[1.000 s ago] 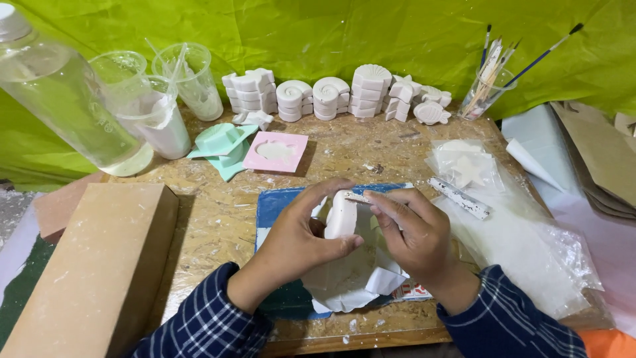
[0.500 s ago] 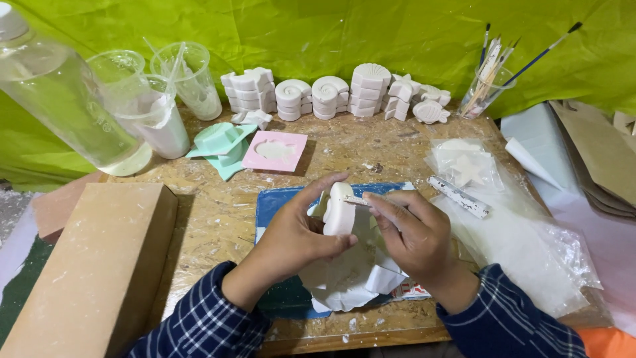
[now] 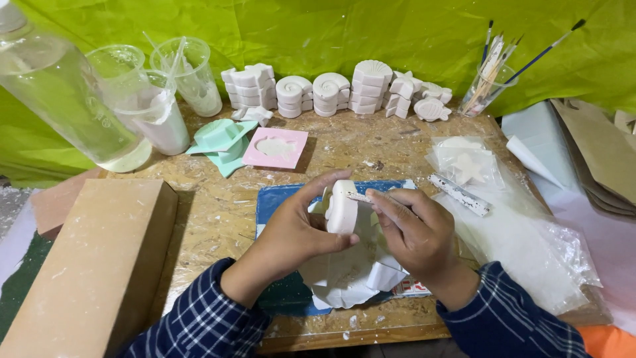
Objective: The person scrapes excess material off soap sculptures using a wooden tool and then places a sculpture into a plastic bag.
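My left hand [image 3: 299, 233] grips a white plaster cast [image 3: 342, 207], held on edge above a blue mat [image 3: 278, 199]. My right hand [image 3: 416, 233] pinches a thin white-coated tool [image 3: 358, 196] whose tip rests against the cast's upper edge. Under both hands lie white plaster scraps and paper [image 3: 348, 278] on the mat. Both sleeves are dark blue plaid.
Rows of stacked white shell-shaped casts [image 3: 331, 93] line the back. A pink mould [image 3: 275, 147] and green moulds [image 3: 222, 140] lie at left centre, by plastic cups [image 3: 159, 109] and a large bottle [image 3: 63, 99]. A brush jar [image 3: 480, 89], plastic bags [image 3: 510, 219], a speckled stick [image 3: 460, 194] and a brown block [image 3: 86, 265] surround the mat.
The left hand has turned the cast slightly and raised it a little, while the right hand's tool stays against its edge. Nothing else moved.
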